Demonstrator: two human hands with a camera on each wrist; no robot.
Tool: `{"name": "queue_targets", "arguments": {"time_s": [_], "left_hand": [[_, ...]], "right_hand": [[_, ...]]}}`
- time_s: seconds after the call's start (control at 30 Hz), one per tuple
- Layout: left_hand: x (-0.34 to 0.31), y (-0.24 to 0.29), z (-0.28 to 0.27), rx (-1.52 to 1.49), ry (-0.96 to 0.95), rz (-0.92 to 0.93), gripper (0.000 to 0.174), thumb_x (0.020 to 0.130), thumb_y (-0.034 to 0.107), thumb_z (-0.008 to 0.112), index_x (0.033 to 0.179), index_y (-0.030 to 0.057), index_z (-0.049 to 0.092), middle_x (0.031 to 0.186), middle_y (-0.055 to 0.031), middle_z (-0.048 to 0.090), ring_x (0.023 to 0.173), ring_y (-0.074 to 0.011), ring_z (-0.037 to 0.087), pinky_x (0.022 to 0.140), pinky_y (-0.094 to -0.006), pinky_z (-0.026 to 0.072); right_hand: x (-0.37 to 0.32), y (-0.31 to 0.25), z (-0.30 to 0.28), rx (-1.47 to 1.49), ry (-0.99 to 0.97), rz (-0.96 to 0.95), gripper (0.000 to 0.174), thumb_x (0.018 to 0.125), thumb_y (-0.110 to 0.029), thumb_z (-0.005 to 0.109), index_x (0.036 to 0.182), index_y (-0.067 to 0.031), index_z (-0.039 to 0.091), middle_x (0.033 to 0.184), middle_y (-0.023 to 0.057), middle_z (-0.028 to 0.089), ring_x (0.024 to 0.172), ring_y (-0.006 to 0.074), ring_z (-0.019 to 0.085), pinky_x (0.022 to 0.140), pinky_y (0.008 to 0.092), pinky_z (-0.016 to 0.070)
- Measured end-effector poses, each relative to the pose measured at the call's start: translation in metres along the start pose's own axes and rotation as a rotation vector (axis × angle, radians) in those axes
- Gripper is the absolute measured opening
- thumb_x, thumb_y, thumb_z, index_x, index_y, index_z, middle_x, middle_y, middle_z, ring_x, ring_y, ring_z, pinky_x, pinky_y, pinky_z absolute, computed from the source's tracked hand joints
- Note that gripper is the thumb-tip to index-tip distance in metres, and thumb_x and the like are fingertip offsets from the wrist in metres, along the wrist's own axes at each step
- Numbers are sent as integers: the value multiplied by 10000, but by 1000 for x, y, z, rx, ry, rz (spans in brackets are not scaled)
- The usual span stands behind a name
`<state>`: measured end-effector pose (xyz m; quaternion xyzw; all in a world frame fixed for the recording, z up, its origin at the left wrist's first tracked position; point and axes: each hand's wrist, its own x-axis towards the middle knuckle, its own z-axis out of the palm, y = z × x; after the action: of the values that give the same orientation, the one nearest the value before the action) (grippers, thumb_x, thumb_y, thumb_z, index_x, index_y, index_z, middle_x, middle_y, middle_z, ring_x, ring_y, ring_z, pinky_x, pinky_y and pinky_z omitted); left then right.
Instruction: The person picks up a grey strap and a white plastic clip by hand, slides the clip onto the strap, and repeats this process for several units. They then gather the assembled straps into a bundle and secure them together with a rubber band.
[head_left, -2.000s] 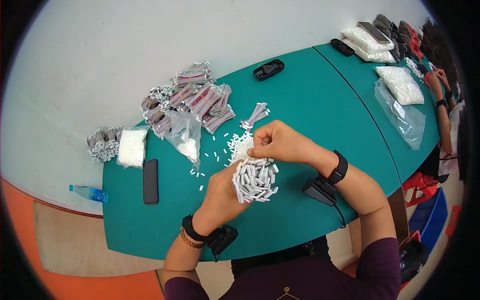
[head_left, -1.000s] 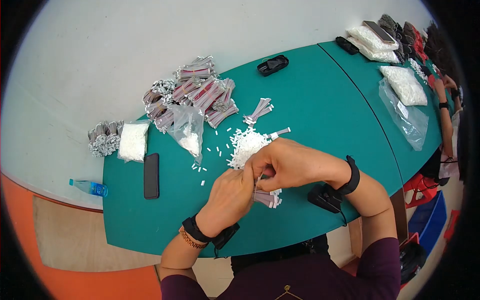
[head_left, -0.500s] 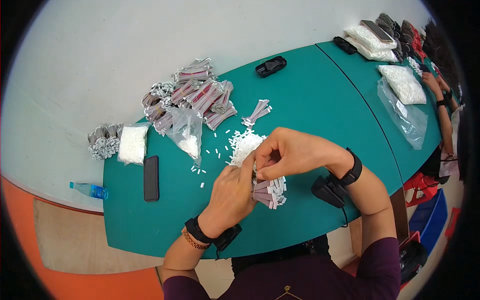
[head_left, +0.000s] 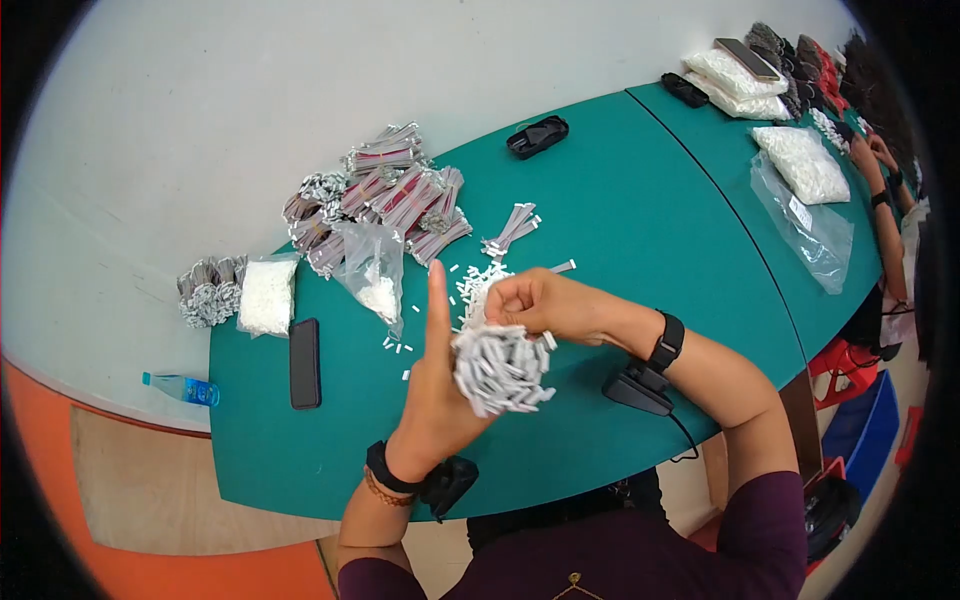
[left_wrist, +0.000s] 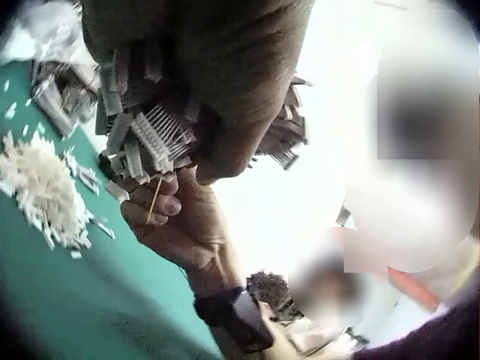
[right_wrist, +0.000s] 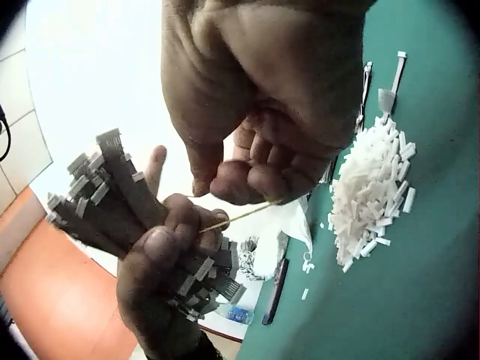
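Observation:
My left hand point(head_left: 432, 395) grips a thick bundle of grey flat ribbon cables point(head_left: 503, 372), its index finger held straight up. White connectors crowd the bundle's end facing the head camera. At the bundle's far side, my right hand point(head_left: 550, 303) pinches a thin yellow rubber band point(right_wrist: 238, 217). In the right wrist view the band stretches from the right fingertips to the left fingers around the cables; the left wrist view shows it pulled taut below the connectors. Just beyond the hands lies a heap of small white plastic pieces point(head_left: 476, 288), partly hidden by the right hand.
Tied cable bundles point(head_left: 400, 190) are piled against the wall, beside a clear bag point(head_left: 372, 270) of white pieces. A full white bag point(head_left: 266, 295), a phone point(head_left: 304, 363) and a bottle point(head_left: 182, 388) stand left. Loose cables point(head_left: 512, 230) lie beyond the heap. Another person's hands point(head_left: 868, 160) work far right.
The bundle has turned so its connector end faces the head camera. My left index finger has risen from beside the right fingers, and my right hand has shifted slightly left.

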<state>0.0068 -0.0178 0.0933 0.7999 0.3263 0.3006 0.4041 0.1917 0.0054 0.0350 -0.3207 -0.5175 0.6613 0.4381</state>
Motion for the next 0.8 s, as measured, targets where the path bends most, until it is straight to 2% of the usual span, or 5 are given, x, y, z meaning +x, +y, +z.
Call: {"name": "queue_targets", "arguments": {"time_s": [0.3,0.4,0.43,0.63,0.8], "left_hand": [[17,-54,-31,-784,137,-394,548,795,79,660,1271,4,398,796,-67,558,721,-158,576,666,-293,489],[18,-65,-29,-970,36,-430,372,811,101,688,1121,-5,513,880,-64,605,769,-144,607,692,-283,500],[18,-67,-27,-956,36,-465,366,808,117,697,1107,-2,521,879,-62,606,772,-145,607,694,-284,499],[18,-63,-14,-747,-59,-429,398,785,192,741,1074,5,542,874,-48,613,800,-142,603,725,-282,487],[16,-70,-12,-670,-159,-381,410,764,204,764,1055,3,557,908,-49,623,819,-127,596,747,-273,476]], "right_hand": [[-13,-28,2,-472,-66,-124,174,857,-173,609,768,-25,627,568,-14,504,537,78,469,494,266,348],[-21,-33,16,-899,-10,-461,67,789,-74,619,821,-20,595,677,59,543,602,179,527,549,320,403],[-25,-36,19,-1096,-3,-526,125,720,-29,613,842,-37,587,712,104,505,653,274,546,564,370,427],[-27,-36,29,-1333,21,-645,108,707,-33,615,801,-65,571,753,82,498,655,263,553,550,375,441],[-26,-32,22,-1041,6,-338,135,719,-16,588,843,-68,594,669,44,512,538,200,489,499,325,391]]}}
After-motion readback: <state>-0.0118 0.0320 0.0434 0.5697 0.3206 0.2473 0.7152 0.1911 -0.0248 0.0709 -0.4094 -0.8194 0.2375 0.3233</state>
